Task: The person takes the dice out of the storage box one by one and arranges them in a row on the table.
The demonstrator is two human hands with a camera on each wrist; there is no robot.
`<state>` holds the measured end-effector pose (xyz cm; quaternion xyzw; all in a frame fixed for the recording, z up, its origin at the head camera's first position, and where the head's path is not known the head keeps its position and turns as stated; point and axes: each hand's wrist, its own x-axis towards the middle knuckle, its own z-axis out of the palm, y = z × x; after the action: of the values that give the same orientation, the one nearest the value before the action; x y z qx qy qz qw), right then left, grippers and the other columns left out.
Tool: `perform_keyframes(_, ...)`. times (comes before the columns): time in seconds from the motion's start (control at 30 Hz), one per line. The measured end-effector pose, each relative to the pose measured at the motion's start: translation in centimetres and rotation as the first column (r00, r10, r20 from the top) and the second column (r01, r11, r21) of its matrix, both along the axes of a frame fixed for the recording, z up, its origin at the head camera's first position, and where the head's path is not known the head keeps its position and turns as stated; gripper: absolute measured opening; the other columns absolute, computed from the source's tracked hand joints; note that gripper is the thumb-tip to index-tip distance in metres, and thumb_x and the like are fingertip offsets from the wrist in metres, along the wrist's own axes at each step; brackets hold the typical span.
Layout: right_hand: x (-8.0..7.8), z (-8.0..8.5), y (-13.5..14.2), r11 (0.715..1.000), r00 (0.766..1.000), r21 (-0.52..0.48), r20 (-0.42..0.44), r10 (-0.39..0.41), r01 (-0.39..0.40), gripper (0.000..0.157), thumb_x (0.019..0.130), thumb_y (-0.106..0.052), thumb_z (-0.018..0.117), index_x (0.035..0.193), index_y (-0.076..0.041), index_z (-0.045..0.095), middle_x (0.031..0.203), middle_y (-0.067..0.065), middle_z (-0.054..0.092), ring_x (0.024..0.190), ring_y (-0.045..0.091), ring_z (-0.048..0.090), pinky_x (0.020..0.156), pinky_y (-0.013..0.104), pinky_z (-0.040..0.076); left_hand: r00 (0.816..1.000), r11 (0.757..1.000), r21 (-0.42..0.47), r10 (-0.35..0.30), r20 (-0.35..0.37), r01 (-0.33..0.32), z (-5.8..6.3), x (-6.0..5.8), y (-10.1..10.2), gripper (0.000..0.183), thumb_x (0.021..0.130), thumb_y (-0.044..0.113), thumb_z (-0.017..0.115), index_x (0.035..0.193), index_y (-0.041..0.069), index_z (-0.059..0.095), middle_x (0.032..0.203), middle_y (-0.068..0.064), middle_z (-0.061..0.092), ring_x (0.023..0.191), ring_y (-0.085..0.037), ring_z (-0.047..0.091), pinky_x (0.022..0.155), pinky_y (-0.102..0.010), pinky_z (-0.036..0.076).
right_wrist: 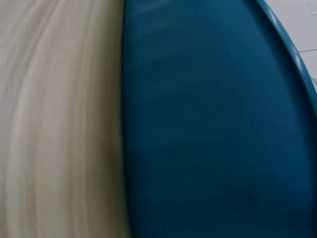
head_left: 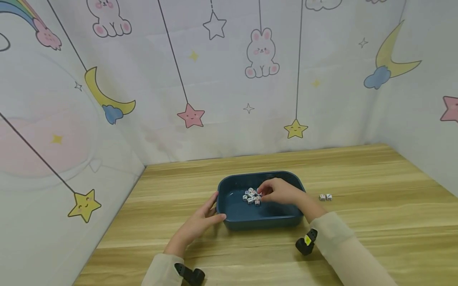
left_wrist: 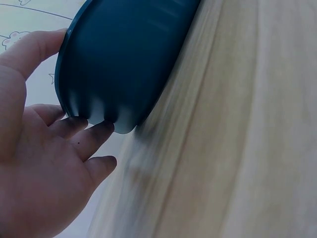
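Observation:
A dark blue rectangular tub (head_left: 262, 223) stands on the wooden table, holding a cluster of white dice (head_left: 251, 195) with coloured dots. At its left end is my left hand (head_left: 197, 222), thumb at the near corner and the other fingers spread against the outer wall. The left wrist view shows those fingers (left_wrist: 94, 136) touching the tub wall. My right hand (head_left: 280, 191) reaches over the right rim, its bent fingertips at the right side of the cluster; whether a die is between them cannot be made out. The right wrist view shows only the tub's outer wall (right_wrist: 213, 119) and tabletop.
Two dice (head_left: 325, 197) lie side by side on the table (head_left: 375, 222), right of the tub. A printed cloth backdrop (head_left: 229, 87) with stars, moons and rabbits rises behind the table and along its sides. A small black camera sits on each wrist.

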<state>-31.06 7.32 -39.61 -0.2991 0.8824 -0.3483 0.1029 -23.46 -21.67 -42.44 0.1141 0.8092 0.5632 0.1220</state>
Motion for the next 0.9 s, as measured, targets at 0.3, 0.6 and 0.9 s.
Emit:
perform_keyframes(0.3,0.1,-0.7,-1.0,0.999,1.000,0.044,0.003,0.001,-0.001,0.016,0.088,-0.009,0.067,0.102,-0.002,0.069,0.085,0.000,0.063,0.077,0.011,0.056,0.070,0.027,0.050,1.000,1.000,0.004,-0.004,0.000,0.004,0.0,-0.1,0.1,0.080,0.093,0.023,0.065,0.156,0.023,0.015,0.162,-0.006,0.012,0.143,-0.033,0.026,0.113,-0.052,0.025)
perform_keyframes(0.6,0.0,-1.1,-1.2,0.997,1.000,0.073,0.023,0.012,-0.014,0.016,0.086,-0.005,0.066,0.102,-0.002,0.068,0.080,-0.001,0.061,0.072,0.010,0.053,0.066,0.026,0.047,1.000,1.000,0.014,-0.013,-0.011,0.013,-0.1,-0.1,0.1,0.081,0.093,0.021,0.064,0.156,0.022,0.014,0.162,-0.006,0.012,0.143,-0.032,0.027,0.113,-0.051,0.025)
perform_keyframes(0.9,0.2,-1.0,-1.5,0.994,1.000,0.107,0.020,0.003,-0.005,0.015,0.086,-0.005,0.069,0.100,-0.003,0.068,0.079,0.000,0.061,0.071,0.010,0.052,0.067,0.026,0.046,1.000,1.000,0.005,0.001,-0.010,-0.001,-0.1,0.0,0.1,0.080,0.093,0.022,0.064,0.156,0.022,0.015,0.161,-0.006,0.013,0.142,-0.032,0.029,0.113,-0.052,0.026)
